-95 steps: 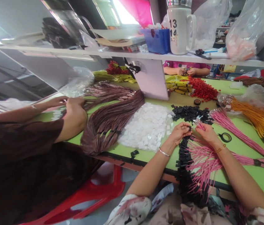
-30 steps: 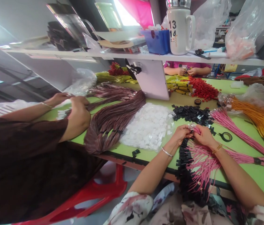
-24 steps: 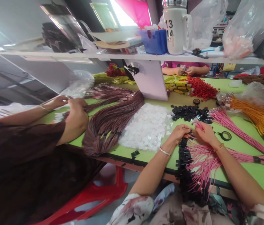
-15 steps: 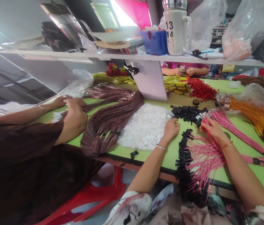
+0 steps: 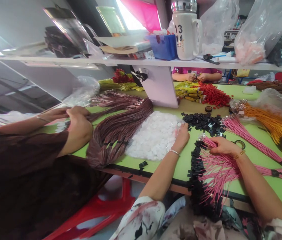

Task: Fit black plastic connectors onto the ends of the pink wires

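Left hand: the left hand [image 5: 182,132] is laid at the right edge of the white connector pile [image 5: 156,135], fingers curled down among the black connector pieces [image 5: 204,120] just beside it; whether a piece is pinched cannot be told
Right hand: the right hand [image 5: 222,146] is closed around a few pink wires [image 5: 218,170], gripped close to their metal-tipped ends, which stick out past the fingers toward the black pieces
Pink wires: a fanned bunch is spread on the green table [image 5: 268,186] under the right forearm, the far ends hanging over the near edge; a second, tied pink bundle [image 5: 251,140] is laid well to the right of the hand
Black strip: a row of black connectors [image 5: 196,163] is strung along the left side of the pink fan, running from the hand down over the table edge
Tape rolls: a small ring of tape [image 5: 240,144] is seen just beyond the right wrist, another [image 5: 208,109] farther back
Orange wires: an orange bundle [image 5: 273,123] is laid at the far right, partly under a clear bag
Brown wires: a thick brown bundle [image 5: 116,130] is spread left of the white pile and is held by a co-worker's hands [image 5: 77,116]
Shelf: a white mug [image 5: 186,31] and a blue box [image 5: 163,46] are stood on the shelf above
Far side: red connectors [image 5: 212,94] are heaped near another person's hands [image 5: 196,76]
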The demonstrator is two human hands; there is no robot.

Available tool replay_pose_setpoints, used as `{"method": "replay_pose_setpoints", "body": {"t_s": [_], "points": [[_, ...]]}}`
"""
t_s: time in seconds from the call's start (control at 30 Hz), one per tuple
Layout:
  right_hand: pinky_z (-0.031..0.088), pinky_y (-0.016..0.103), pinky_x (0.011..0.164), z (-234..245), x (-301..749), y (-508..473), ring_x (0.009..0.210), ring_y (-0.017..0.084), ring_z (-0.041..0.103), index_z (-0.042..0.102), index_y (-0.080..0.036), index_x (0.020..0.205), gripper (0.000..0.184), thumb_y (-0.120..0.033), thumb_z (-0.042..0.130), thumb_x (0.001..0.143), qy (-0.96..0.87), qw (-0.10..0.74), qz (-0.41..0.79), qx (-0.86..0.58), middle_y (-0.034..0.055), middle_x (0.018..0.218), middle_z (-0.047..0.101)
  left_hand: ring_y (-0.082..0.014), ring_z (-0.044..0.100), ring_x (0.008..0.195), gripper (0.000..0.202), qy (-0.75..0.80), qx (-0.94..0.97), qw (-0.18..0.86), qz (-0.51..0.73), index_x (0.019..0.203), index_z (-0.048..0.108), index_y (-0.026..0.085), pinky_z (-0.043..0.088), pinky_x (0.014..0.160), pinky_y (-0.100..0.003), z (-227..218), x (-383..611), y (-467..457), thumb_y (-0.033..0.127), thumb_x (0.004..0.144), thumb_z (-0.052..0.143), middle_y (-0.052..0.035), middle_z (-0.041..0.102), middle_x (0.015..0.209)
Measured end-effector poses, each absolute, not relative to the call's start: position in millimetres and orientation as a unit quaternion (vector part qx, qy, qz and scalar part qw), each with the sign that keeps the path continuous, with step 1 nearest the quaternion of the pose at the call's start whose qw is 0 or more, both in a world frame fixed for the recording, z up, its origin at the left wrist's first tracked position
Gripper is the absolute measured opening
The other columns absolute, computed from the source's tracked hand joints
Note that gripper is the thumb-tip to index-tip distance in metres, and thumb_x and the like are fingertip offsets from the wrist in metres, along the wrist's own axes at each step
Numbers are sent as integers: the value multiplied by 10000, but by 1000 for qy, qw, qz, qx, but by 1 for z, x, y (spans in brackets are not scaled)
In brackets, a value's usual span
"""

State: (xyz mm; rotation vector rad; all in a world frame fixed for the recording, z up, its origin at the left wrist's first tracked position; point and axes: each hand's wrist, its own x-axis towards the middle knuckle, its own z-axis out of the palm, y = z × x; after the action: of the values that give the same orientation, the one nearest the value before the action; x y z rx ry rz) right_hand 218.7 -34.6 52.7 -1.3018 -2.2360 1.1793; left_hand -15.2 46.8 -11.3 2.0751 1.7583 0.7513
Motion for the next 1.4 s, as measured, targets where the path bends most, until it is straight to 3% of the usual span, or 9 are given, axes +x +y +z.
{"method": "replay_pose_setpoints", "body": {"t_s": [0.3, 0.5, 0.6, 0.7, 0.77, 0.87, 0.97, 1.13, 1.4], "points": [[290, 262, 576, 38, 218, -30, 601, 144, 454, 528, -189, 673, 99, -251, 575, 735, -797, 88, 314, -508, -6, 646, 548, -217, 514, 923, 220, 616, 690, 221, 308, 909, 554, 188, 399, 862, -342, -13, -18, 44, 21, 767, 538, -78, 581, 986], [340, 270, 625, 32, 227, -23, 666, 157, 448, 529, -192, 781, 168, -350, 545, 836, -768, 248, 292, -514, 1, 734, 540, -213, 535, 986, 424, 579, 669, 249, 395, 1104, 608, 185, 417, 910, -345, -14, -19, 42, 4, 721, 603, -85, 578, 1105], [368, 278, 657, 35, 226, -20, 689, 160, 467, 538, -194, 825, 195, -385, 560, 855, -743, 319, 300, -507, -5, 756, 548, -181, 546, 858, 339, 559, 657, 278, 423, 1008, 663, 172, 431, 843, -325, -6, -14, 38, 36, 697, 664, -65, 598, 1019], [369, 278, 664, 39, 223, -19, 682, 156, 465, 557, -191, 802, 217, -401, 601, 835, -717, 357, 317, -508, -15, 732, 542, -122, 489, 644, 249, 529, 617, 381, 441, 910, 660, 165, 414, 694, -282, 1, -6, 32, 115, 675, 725, 3, 573, 775], [368, 277, 658, 37, 221, -20, 671, 151, 463, 582, -183, 797, 249, -428, 623, 816, -691, 380, 348, -506, -15, 728, 549, -97, 476, 588, 277, 485, 564, 486, 458, 914, 638, 163, 400, 645, -259, 5, 1, 26, 161, 660, 748, 31, 566, 710], [368, 277, 650, 31, 219, -21, 663, 149, 470, 623, -170, 846, 312, -472, 662, 778, -643, 410, 403, -506, -10, 744, 572, -104, 572, 686, 346, 402, 481, 615, 478, 898, 618, 152, 437, 689, -249, 11, 8, 19, 187, 601, 791, -4, 655, 815], [365, 271, 644, 24, 217, -22, 675, 148, 474, 644, -163, 919, 364, -486, 683, 758, -611, 434, 434, -500, -5, 781, 588, -125, 629, 774, 397, 373, 424, 680, 467, 881, 633, 142, 463, 734, -255, 15, 11, 14, 190, 542, 834, -40, 704, 891], [335, 258, 598, 18, 214, -24, 623, 133, 424, 603, -176, 779, 300, -474, 621, 820, -636, 418, 388, -520, -28, 672, 522, -108, 623, 699, 376, 394, 366, 710, 455, 832, 668, 130, 453, 670, -231, 14, 15, 11, 203, 523, 870, -44, 724, 822], [311, 261, 560, 23, 204, -33, 578, 126, 400, 548, -192, 685, 220, -384, 580, 788, -667, 388, 291, -565, -35, 599, 480, -104, 611, 664, 284, 365, 367, 729, 449, 825, 708, 116, 505, 743, -272, 10, 32, 3, 145, 575, 837, -19, 697, 742]]}}
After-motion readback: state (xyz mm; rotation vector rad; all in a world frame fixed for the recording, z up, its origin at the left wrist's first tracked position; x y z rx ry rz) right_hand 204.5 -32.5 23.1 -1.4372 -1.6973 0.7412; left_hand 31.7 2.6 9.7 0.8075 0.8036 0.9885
